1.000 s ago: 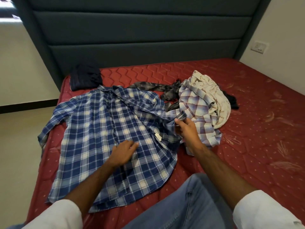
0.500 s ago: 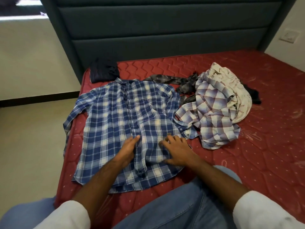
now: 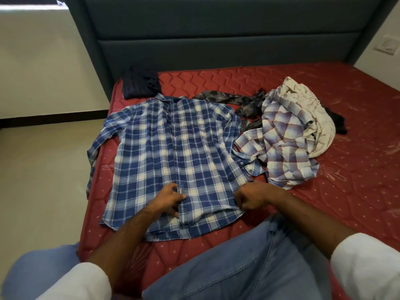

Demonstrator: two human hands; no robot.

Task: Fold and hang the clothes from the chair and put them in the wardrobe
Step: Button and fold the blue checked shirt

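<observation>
The blue plaid shirt (image 3: 173, 152) is lying front-up and spread flat on the red mattress (image 3: 357, 191), collar pointing to 12 o'clock toward the headboard (image 3: 216, 40), hem toward 6 o'clock near the person's knees. Its one sleeve is trailing over the mattress edge at 9 o'clock; the other sleeve's cuff is lying at 3 o'clock, touching the neighbouring heap.

The left hand (image 3: 171, 199) is resting on the button placket near the hem with its fingers curled in, seemingly pinching the placket fabric. The right hand (image 3: 251, 197) is clenching round the shirt's side edge at about 4 o'clock from the shirt's middle, gripping the cloth there.

Judging by this, the person is squaring and smoothing the shirt as the groundwork for folding it. The next move is probably calling for bringing the sleeves in across the body, which needs the hanging sleeve lifted back onto the bed first.

At 3 o'clock from the shirt, a pale checked shirt (image 3: 285, 144) is sitting crumpled with a cream garment (image 3: 311, 109) bunched over it and a grey patterned cloth (image 3: 233, 100) poking out at 1 o'clock. A dark folded garment (image 3: 140, 83) is waiting at 11 o'clock, by the headboard. No wardrobe is showing.
</observation>
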